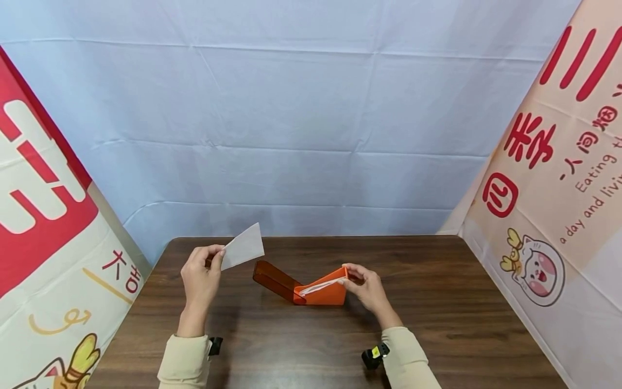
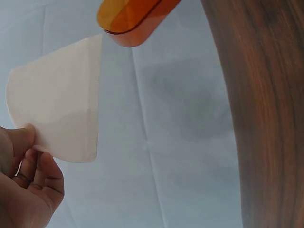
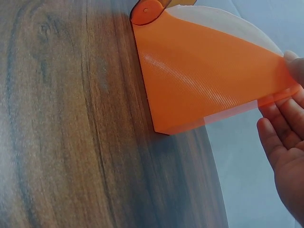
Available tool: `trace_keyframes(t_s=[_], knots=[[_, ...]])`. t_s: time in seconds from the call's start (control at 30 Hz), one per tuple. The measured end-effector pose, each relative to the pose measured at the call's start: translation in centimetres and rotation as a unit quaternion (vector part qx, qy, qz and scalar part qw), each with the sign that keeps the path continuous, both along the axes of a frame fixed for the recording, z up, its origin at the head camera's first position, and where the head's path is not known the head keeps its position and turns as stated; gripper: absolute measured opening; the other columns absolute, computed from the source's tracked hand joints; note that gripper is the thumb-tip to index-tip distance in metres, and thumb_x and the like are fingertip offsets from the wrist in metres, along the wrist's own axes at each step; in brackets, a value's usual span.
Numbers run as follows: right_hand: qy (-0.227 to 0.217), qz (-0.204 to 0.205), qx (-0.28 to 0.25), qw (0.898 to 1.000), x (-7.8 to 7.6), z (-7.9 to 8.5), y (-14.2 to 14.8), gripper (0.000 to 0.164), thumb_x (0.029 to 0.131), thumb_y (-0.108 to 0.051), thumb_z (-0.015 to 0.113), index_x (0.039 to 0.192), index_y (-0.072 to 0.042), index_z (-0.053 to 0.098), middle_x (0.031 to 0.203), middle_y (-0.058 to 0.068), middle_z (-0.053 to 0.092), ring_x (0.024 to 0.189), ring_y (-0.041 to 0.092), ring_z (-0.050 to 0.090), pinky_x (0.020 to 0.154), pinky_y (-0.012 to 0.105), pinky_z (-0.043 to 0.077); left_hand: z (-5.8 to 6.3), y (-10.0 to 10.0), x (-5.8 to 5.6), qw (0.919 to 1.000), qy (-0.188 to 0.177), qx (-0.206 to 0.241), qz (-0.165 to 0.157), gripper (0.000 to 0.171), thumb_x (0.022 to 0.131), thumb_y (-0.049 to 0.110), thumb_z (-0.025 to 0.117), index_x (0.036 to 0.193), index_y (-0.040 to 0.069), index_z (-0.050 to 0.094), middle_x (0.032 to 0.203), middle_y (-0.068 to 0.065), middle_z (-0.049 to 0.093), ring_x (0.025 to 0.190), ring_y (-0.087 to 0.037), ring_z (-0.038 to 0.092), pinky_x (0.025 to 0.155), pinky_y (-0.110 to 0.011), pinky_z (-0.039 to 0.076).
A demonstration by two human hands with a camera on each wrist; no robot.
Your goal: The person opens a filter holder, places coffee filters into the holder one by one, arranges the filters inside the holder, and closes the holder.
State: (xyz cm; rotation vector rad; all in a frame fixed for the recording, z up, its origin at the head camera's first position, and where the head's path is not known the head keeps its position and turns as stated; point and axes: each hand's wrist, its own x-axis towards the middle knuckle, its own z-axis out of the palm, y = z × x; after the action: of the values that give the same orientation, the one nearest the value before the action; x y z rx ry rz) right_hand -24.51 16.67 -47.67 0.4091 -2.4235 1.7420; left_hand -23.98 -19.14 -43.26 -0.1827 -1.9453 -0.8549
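Observation:
My left hand (image 1: 200,278) pinches a white paper coffee filter (image 1: 245,248) by its corner, thumb against fingertips, above the table's left half. In the left wrist view the filter (image 2: 57,99) looks flat and fan-shaped, with a seam along one side. An orange filter holder (image 1: 324,294) stands on the table, its brown see-through lid (image 1: 277,282) swung open to the left. White filters (image 3: 223,20) show along the holder's sloping top. With thumb on the top edge and fingers behind, my right hand (image 1: 367,289) grips the holder's tall right end.
The dark wood table (image 1: 427,281) extends around the holder. A pale blue cloth (image 1: 291,108) hangs behind it, and printed cloths with red lettering stand at left and right. Each wrist wears a small black camera.

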Motion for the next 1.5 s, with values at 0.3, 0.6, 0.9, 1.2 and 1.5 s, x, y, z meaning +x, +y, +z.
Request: trace_keyframes(t_s=[0.3, 0.6, 0.9, 1.2, 1.5], knots=[[0.004, -0.001, 0.002, 1.0, 0.0, -0.1, 0.1, 0.037, 0.08, -0.002, 0.071, 0.114, 0.008, 0.06, 0.107, 0.021, 0.064, 0.098, 0.032, 0.06, 0.081, 0.039, 0.048, 0.7, 1.0, -0.3, 0.9995, 0.02, 0.017, -0.02, 0.007, 0.076, -0.002, 0.074, 0.08, 0.002, 0.07, 0.074, -0.007, 0.062, 0.057, -0.018, 0.056, 0.054, -0.014, 0.038], [0.007, -0.003, -0.001, 1.0, 0.0, -0.2, 0.0, 0.038, 0.08, -0.002, 0.071, 0.115, 0.009, 0.06, 0.107, 0.021, 0.064, 0.098, 0.033, 0.06, 0.082, 0.04, 0.048, 0.8, 2.7, -0.6, 0.9979, 0.032, 0.012, -0.055, 0.011, 0.074, -0.004, 0.075, 0.081, 0.003, 0.071, 0.075, -0.006, 0.062, 0.056, -0.018, 0.056, 0.051, -0.018, 0.041], [0.006, -0.003, 0.002, 1.0, 0.0, -0.1, 0.0, 0.037, 0.08, -0.001, 0.071, 0.114, 0.008, 0.06, 0.107, 0.022, 0.063, 0.099, 0.033, 0.059, 0.083, 0.046, 0.047, 0.4, 4.0, -1.1, 0.9959, 0.023, 0.012, -0.087, 0.01, 0.076, -0.002, 0.074, 0.082, 0.006, 0.072, 0.077, -0.004, 0.062, 0.058, -0.015, 0.056, 0.052, -0.018, 0.042], [0.005, -0.004, 0.002, 1.0, 0.0, -0.1, 0.0, 0.038, 0.08, -0.002, 0.071, 0.115, 0.009, 0.06, 0.107, 0.021, 0.063, 0.099, 0.033, 0.06, 0.081, 0.04, 0.048, -0.4, 5.0, -1.2, 0.9945, -0.002, 0.017, -0.103, 0.01, 0.076, -0.002, 0.074, 0.082, 0.005, 0.07, 0.076, -0.003, 0.061, 0.06, -0.012, 0.055, 0.052, -0.016, 0.042], [-0.007, -0.002, -0.005, 1.0, 0.0, -0.1, -0.1, 0.038, 0.081, -0.002, 0.071, 0.116, 0.009, 0.059, 0.108, 0.022, 0.063, 0.101, 0.034, 0.059, 0.081, 0.038, 0.048, -1.0, 6.0, -1.4, 0.993, 0.002, 0.009, -0.118, 0.011, 0.076, -0.002, 0.074, 0.081, 0.007, 0.07, 0.076, -0.002, 0.062, 0.06, -0.012, 0.056, 0.052, -0.019, 0.043]])
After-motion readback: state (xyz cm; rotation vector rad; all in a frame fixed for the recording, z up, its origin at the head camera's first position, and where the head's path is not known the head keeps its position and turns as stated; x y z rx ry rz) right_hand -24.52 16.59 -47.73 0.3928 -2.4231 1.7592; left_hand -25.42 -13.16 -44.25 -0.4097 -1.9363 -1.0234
